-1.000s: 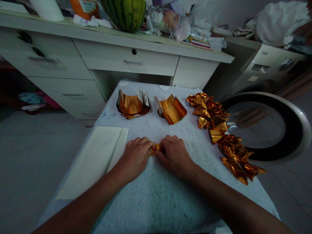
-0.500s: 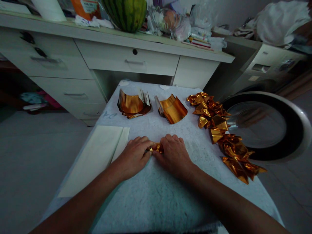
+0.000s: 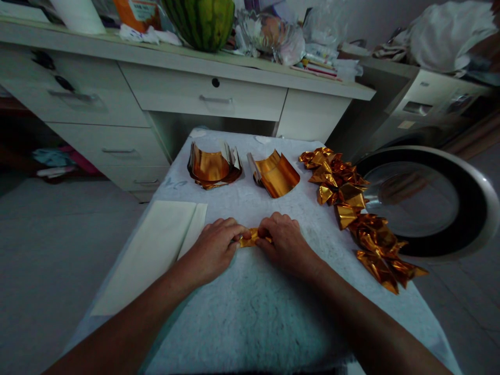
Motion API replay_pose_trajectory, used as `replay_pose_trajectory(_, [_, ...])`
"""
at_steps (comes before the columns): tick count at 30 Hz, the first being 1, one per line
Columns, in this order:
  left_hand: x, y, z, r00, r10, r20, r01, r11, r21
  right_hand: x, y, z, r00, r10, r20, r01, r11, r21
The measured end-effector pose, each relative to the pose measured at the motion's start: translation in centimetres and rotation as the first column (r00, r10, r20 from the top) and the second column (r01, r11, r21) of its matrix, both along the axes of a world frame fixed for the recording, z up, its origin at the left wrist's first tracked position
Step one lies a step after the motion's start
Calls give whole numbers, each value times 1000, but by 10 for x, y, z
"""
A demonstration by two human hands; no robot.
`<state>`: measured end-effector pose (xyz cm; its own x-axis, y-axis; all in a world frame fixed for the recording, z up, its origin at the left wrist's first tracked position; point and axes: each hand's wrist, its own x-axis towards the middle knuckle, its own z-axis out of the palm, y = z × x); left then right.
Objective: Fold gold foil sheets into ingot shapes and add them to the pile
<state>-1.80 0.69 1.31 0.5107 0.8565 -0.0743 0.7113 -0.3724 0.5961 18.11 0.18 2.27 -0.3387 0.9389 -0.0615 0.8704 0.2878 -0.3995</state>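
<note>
The left hand and right hand each pinch one end of a small foil piece between thumb and fingers. The piece is shiny gold, narrow and creased, its ends hidden by the fingers; it lies at the centre, just above or on the surface. Two curled stacks of gold sheets stand beyond: the left stack at eleven o'clock, the right stack at one. A row of folded foil pieces, too overlapped to count, runs from two to four o'clock. One pale paper lies at nine. The surface is covered in greyish-blue cloth. A white drawer unit carrying one watermelon stands at twelve; a washing machine, its round door open, at two.
</note>
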Motion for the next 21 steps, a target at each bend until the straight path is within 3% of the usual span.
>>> replay_pose_trajectory(8, [0, 0, -4, 1000, -13, 20, 13, 1000, 9, 21, 8, -6, 1000, 5, -7, -5, 1000, -19])
replay_pose_trajectory(21, [0, -2, -2, 1000, -1, 22, 1, 1000, 5, 34, 14, 5, 998, 56, -35, -60, 990, -127])
